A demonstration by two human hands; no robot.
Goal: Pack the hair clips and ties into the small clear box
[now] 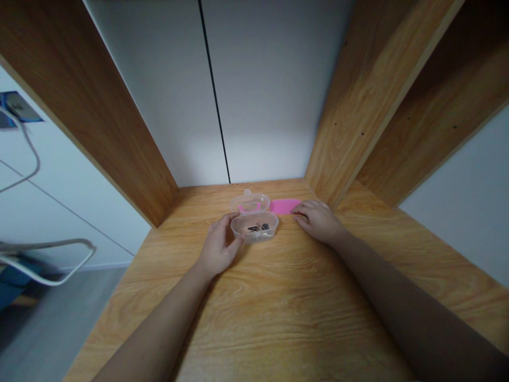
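Note:
A small oval case of clear plastic (254,237) stands on the wooden surface with its hinged lid (249,200) folded back behind it. Several small dark pieces (258,227), too small to name, lie inside. My left hand (218,246) grips the case at its left end, thumb on the front wall and fingers at the back. A flat pink plastic piece (283,206) lies to the right of the lid. Over its right end is my right hand (318,220), fingers bent and closed on that edge; the fingers hide part of it.
Brown wooden panels rise on the left (131,138) and right (345,132). A white back wall (270,106) with a dark vertical seam closes off the far side. White bent tubing (59,281) shows beyond the left edge of the wooden surface (270,329).

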